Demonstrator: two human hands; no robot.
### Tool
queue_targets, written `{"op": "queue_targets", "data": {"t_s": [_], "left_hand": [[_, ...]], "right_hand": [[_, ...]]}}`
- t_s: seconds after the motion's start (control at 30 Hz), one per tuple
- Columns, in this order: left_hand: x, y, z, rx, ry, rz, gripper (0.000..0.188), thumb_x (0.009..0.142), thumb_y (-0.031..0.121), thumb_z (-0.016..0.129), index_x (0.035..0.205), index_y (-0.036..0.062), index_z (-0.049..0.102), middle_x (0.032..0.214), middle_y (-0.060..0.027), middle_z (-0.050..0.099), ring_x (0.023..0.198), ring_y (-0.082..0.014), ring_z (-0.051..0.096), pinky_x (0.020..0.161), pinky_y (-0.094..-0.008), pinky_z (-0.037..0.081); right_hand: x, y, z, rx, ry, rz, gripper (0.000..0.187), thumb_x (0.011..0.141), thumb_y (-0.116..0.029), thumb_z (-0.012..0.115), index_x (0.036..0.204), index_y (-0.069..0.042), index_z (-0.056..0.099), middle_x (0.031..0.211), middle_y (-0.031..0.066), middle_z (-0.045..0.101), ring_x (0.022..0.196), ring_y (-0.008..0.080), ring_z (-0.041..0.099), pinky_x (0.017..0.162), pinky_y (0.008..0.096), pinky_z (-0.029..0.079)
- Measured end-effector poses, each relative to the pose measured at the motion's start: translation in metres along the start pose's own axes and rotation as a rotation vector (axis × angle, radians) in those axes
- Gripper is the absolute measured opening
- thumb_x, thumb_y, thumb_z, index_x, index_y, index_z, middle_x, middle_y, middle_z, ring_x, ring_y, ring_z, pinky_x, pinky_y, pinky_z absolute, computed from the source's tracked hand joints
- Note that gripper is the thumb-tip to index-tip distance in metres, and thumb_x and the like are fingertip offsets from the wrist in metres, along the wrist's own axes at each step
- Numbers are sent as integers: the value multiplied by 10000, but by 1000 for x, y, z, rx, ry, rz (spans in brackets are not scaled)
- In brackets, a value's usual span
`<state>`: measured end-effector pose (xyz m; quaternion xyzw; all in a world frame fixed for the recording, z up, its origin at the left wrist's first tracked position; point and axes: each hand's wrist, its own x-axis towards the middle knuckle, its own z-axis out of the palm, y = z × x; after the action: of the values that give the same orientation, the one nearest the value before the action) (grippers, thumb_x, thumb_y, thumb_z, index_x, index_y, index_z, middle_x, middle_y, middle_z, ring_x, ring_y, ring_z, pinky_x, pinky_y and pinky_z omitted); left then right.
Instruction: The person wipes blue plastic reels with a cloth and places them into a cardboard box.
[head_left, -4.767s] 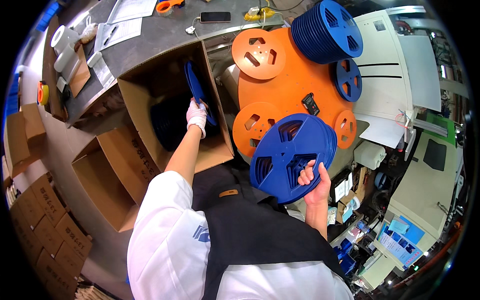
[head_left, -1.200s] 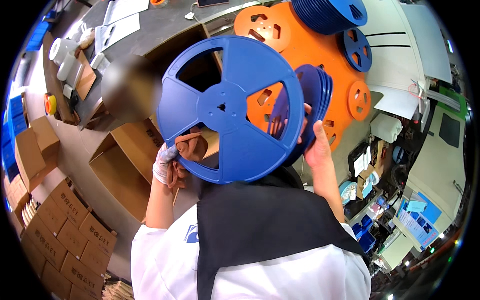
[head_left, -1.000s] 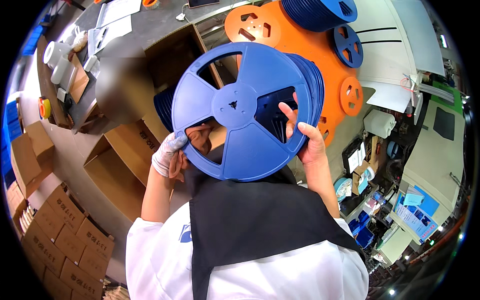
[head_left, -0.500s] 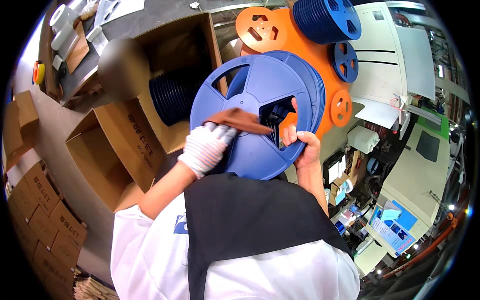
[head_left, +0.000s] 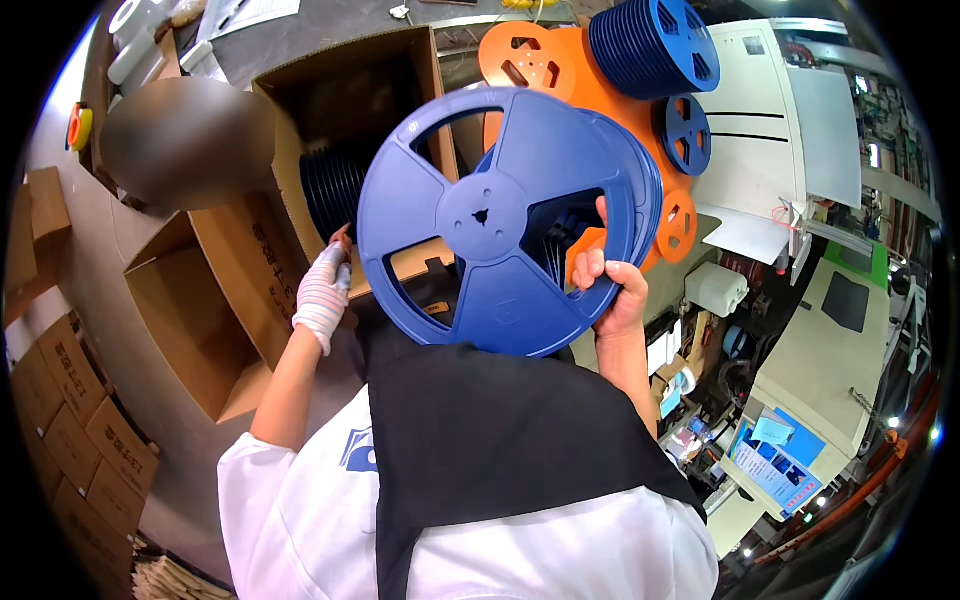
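A large blue plastic reel [head_left: 553,138] is held upright in front of me, its spoked face with a central hub turned toward me. Behind it show the rims of further blue reels [head_left: 645,165]. My bare right hand [head_left: 618,290] grips the rim at the lower right, fingers through a cut-out. My left hand [head_left: 326,295], in a striped white glove, is at the reel's left edge, closed on a brown cloth [head_left: 342,236]. Only a bit of the cloth shows.
Left of the reel, an open cardboard box [head_left: 278,190] holds a row of dark blue reels [head_left: 328,190]. Another open carton [head_left: 190,310] stands nearer. An orange surface [head_left: 590,75] carries orange and blue reels, including a blue stack [head_left: 640,50]. Stacked cartons [head_left: 75,420] stand at lower left.
My left hand and the cloth have moved from the reel's face to its left edge, uncovering the hub. The reel has shifted slightly left; my right hand keeps its grip.
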<state>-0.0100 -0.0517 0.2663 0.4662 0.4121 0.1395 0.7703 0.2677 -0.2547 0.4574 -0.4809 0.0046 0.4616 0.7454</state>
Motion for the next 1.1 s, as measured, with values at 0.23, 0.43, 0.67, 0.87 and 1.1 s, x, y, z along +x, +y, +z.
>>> {"op": "queue_targets", "data": {"t_s": [0.23, 0.43, 0.67, 0.87, 1.1], "left_hand": [[-32, 34, 39, -292, -321, -133, 730, 799, 402, 696, 1329, -9, 409, 1149, -68, 544, 1082, -189, 518, 964, -308, 392], [-37, 48, 41, -689, -207, -320, 413, 841, 214, 648, 1178, 24, 503, 896, -32, 584, 707, -93, 544, 634, -204, 462], [-31, 88, -4, -571, 53, -105, 297, 846, 158, 616, 1092, 19, 522, 882, -36, 593, 719, -112, 576, 635, -216, 487], [20, 97, -10, -166, 127, 121, 265, 886, 171, 566, 1095, 10, 539, 838, -9, 546, 694, -98, 508, 612, -229, 427], [164, -28, 6, 423, 293, -12, 242, 921, 263, 480, 1056, 83, 568, 844, -114, 626, 743, -215, 597, 674, -334, 473]], "right_hand": [[6, 3, -8, 109, 80, -36, 819, 661, -108, 613, 1421, -112, 309, 737, 70, 601, 649, 186, 555, 599, 266, 477], [9, 4, -11, 61, -8, -27, 813, 700, -114, 614, 1439, -128, 276, 822, 54, 611, 663, 172, 555, 617, 277, 474], [13, 19, -14, -267, 286, 69, 433, 842, -122, 606, 1241, 11, 500, 1091, 134, 626, 932, 191, 621, 642, 257, 472], [7, 32, -34, -306, 365, 115, 320, 939, -246, 539, 1140, 3, 541, 772, 49, 589, 603, 90, 512, 528, 229, 417], [-1, 38, -47, -195, 419, 87, 348, 982, -310, 456, 1123, 1, 519, 759, 47, 561, 594, 92, 503, 512, 234, 411]]}}
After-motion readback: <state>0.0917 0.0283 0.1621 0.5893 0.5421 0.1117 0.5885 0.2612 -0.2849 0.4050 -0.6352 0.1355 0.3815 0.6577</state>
